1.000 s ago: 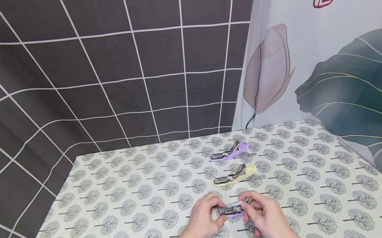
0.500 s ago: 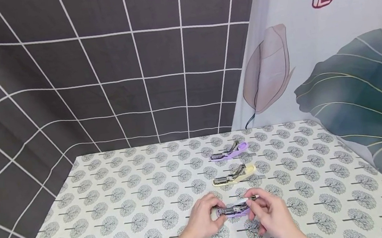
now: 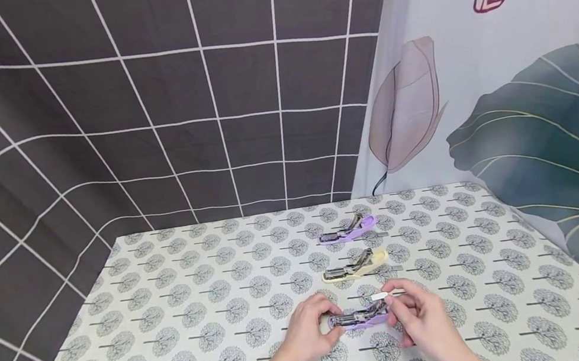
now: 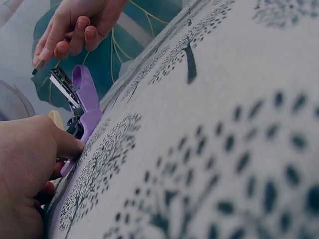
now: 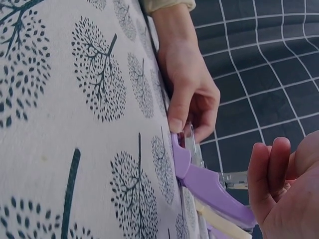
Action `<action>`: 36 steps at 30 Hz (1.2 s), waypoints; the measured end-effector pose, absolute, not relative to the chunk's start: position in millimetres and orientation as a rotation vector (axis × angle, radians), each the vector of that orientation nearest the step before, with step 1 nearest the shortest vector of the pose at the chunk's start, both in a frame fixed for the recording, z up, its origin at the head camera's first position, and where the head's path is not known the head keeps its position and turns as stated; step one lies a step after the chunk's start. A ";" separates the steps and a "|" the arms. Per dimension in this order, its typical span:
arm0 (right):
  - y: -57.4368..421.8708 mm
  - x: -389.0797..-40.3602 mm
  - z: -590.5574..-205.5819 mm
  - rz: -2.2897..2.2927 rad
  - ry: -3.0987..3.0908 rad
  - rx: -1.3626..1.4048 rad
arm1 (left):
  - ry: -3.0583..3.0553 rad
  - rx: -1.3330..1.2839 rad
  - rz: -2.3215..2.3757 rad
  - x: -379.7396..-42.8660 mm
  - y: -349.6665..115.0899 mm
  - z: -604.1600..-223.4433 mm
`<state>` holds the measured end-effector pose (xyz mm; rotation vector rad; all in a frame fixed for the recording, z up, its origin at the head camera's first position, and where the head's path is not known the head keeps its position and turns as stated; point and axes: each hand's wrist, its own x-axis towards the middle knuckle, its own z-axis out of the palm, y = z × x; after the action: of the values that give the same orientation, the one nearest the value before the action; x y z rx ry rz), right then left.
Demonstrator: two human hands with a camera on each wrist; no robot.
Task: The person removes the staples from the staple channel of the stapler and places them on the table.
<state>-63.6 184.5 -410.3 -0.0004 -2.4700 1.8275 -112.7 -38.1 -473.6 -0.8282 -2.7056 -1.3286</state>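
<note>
A purple stapler (image 3: 356,320) lies on the patterned cloth with its metal magazine (image 4: 65,89) raised at an angle from the base. My left hand (image 3: 311,331) pinches its left end between thumb and fingers, close down on the cloth. Just right of the stapler, my right hand (image 3: 417,316) pinches a short pale strip, like a row of staples (image 3: 380,296), between thumb and forefinger. That strip is held above the stapler's right end, apart from it. The right wrist view shows the purple base (image 5: 209,189) beside my right hand's curled fingers (image 5: 279,164).
Behind are a yellow stapler (image 3: 371,263) and another purple stapler (image 3: 360,229), both opened up. Beside each lies a small grey strip, one near the yellow stapler (image 3: 397,267). A dark gridded curtain (image 3: 241,132) and a leaf-print curtain (image 3: 531,135) hang beyond the table.
My right hand has drawn to the right, taking the pale strip from over the stapler's middle to above its right end. My left hand keeps its hold in the same place.
</note>
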 end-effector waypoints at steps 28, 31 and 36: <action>218.6 -63.2 -421.2 1.680 -2.461 -0.111 | -2.685 -0.837 -1.341 -113.9 -37.6 -480.0; 220.8 -63.0 -424.1 1.708 -2.456 -0.131 | -2.690 -0.833 -1.348 -113.6 -38.1 -478.8; 225.3 -64.5 -427.9 1.722 -2.461 -0.180 | -2.698 -0.828 -1.361 -114.1 -38.2 -476.9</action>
<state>-64.5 225.3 -427.9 -0.1798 -2.4605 1.7225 -114.1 -38.2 -476.9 -0.8284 -2.6976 -1.3612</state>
